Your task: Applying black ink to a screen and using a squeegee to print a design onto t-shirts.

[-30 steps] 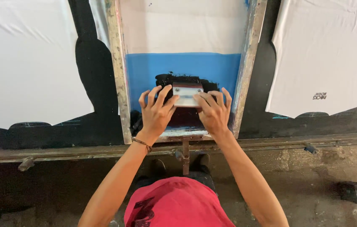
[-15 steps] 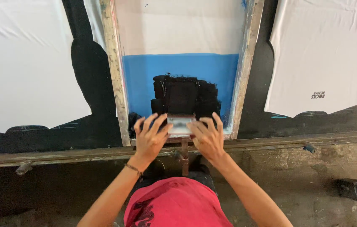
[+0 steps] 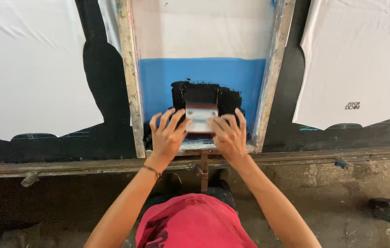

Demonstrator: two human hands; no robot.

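Your left hand (image 3: 168,135) and right hand (image 3: 228,136) both grip the squeegee (image 3: 201,110), fingers spread over its handle. It stands on the black ink (image 3: 226,98) low on the blue screen (image 3: 204,73), inside the wooden frame (image 3: 129,78), between two white shirts (image 3: 360,59).

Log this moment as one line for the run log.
left hand: on squeegee | right hand: on squeegee | squeegee: on black ink, blue screen | frame: wooden | white shirts both sides
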